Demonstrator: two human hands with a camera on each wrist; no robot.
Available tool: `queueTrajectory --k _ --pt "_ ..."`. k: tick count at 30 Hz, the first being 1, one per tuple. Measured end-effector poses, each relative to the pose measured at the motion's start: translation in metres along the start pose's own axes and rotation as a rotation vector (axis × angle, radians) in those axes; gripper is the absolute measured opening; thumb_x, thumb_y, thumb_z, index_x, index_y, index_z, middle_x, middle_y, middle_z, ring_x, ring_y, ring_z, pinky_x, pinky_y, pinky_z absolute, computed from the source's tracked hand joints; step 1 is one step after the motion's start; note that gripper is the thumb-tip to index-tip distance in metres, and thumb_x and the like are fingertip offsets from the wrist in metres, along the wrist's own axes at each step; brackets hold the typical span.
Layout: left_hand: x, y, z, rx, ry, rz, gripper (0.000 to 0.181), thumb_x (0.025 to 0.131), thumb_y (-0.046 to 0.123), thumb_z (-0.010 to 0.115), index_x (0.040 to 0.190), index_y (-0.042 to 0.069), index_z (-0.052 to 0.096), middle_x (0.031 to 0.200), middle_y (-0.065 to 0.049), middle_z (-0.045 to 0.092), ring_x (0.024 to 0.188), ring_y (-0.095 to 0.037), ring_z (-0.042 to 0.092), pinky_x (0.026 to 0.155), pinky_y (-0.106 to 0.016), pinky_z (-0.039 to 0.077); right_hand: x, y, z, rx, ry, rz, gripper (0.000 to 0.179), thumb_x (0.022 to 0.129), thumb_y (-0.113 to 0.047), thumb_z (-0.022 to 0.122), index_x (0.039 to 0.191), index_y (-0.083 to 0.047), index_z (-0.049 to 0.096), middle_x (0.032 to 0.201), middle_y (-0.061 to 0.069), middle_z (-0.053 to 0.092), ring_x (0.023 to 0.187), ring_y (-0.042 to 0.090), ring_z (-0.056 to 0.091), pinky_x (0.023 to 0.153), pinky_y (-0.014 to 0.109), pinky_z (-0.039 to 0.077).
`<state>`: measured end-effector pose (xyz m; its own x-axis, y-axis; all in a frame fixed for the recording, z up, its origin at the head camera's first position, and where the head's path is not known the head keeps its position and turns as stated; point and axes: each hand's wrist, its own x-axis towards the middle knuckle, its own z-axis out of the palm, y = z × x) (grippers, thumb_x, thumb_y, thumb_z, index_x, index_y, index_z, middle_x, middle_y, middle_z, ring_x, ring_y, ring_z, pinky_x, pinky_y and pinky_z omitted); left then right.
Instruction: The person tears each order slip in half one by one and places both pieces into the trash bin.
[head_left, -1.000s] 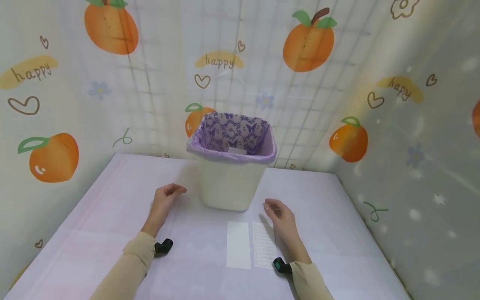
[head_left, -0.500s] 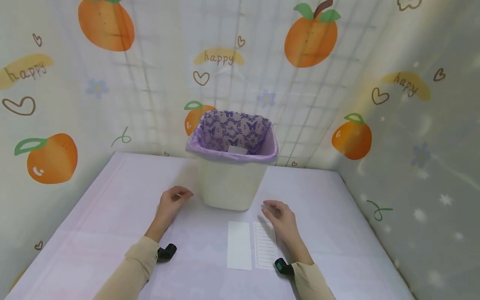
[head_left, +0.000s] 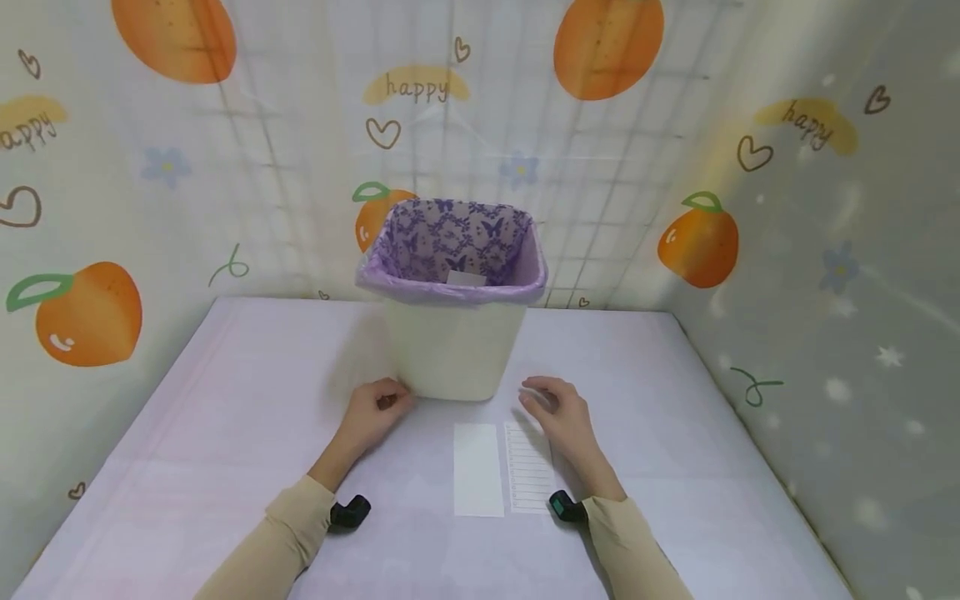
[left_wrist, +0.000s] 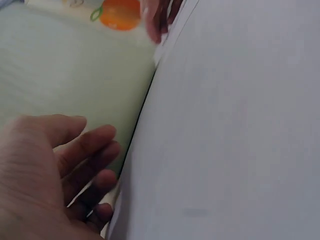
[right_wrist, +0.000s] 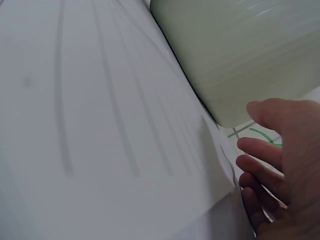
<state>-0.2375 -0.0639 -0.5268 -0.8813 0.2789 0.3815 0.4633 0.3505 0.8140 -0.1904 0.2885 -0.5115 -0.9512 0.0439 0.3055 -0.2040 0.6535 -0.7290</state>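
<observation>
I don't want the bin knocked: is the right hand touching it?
Apart: the head view shows a strip of tabletop between the right hand and the bin.

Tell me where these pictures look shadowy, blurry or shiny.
Head view: a soft shadow lies on the table, left of the bin; left wrist view: dim, with the right hand looking soft near the top; right wrist view: the lined sheet's rules look smeared, and faint glare streaks the bin.
</observation>
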Motion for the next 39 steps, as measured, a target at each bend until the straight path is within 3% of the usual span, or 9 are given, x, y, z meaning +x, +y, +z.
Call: queueTrajectory --k 6,11,17,22,27,32,39 --pt "-0.004 0.016 0.021 0.047 -0.11 0.056 0.011 0.092 0.023 0.082 0.098 0.014 0.083 0.091 0.004 0.074 0.079 -0.011 0.06 0.072 -0.026 0.051 0.003 0.0 -0.001 -0.008 0.001 0.019 0.034 0.097 -0.028 0.077 0.125 -0.009 0.073 0.136 0.011 0.069 0.134 0.035 0.057 0.117 0.053 0.04" --pt "-0.015 0.029 0.037 0.155 -0.193 0.121 0.031 0.086 0.037 0.087 0.108 0.014 0.081 0.097 0.001 0.07 0.087 -0.013 0.061 0.078 -0.027 0.051 -0.001 0.002 0.002 -0.013 -0.012 0.052 0.037 0.097 -0.033 0.077 0.126 -0.011 0.074 0.138 0.01 0.069 0.134 0.034 0.056 0.117 0.054 0.038" --pt "-0.019 0.039 0.052 0.314 -0.213 0.179 0.051 0.078 0.052 0.09 0.111 0.016 0.074 0.091 0.002 0.06 0.084 -0.011 0.053 0.076 -0.026 0.045 -0.002 0.002 0.002 -0.009 0.025 0.003 0.03 0.095 -0.026 0.079 0.12 -0.009 0.076 0.135 0.01 0.071 0.132 0.034 0.058 0.116 0.051 0.039" --pt "-0.017 0.045 0.058 0.398 -0.239 0.166 0.056 0.074 0.055 0.092 0.108 0.016 0.068 0.088 0.005 0.055 0.08 -0.009 0.048 0.074 -0.027 0.042 0.002 0.001 0.001 0.001 0.037 -0.01 0.026 0.095 -0.023 0.079 0.117 -0.008 0.077 0.133 0.011 0.071 0.131 0.033 0.059 0.115 0.049 0.041" --pt "-0.018 0.047 0.062 0.371 -0.276 0.138 0.046 0.075 0.048 0.093 0.102 0.02 0.068 0.084 0.008 0.055 0.077 -0.006 0.048 0.077 -0.027 0.041 0.002 0.001 0.0 -0.01 0.023 -0.002 0.024 0.095 -0.022 0.08 0.114 -0.008 0.078 0.132 0.011 0.072 0.13 0.032 0.06 0.113 0.048 0.044" --pt "-0.017 0.048 0.064 0.306 -0.3 0.178 0.033 0.08 0.04 0.092 0.091 0.019 0.069 0.077 0.009 0.056 0.074 -0.002 0.047 0.081 -0.028 0.04 0.002 0.0 -0.002 0.011 0.028 -0.005 0.023 0.094 -0.021 0.08 0.114 -0.008 0.078 0.132 0.012 0.072 0.13 0.034 0.059 0.115 0.05 0.041" --pt "-0.019 0.047 0.062 0.268 -0.328 0.176 0.04 0.081 0.034 0.091 0.069 0.016 0.057 0.069 0.01 0.052 0.068 -0.001 0.042 0.078 -0.027 0.034 0.0 0.001 0.001 0.013 0.022 -0.007 0.023 0.094 -0.021 0.08 0.113 -0.008 0.078 0.132 0.011 0.072 0.131 0.034 0.059 0.117 0.053 0.038"
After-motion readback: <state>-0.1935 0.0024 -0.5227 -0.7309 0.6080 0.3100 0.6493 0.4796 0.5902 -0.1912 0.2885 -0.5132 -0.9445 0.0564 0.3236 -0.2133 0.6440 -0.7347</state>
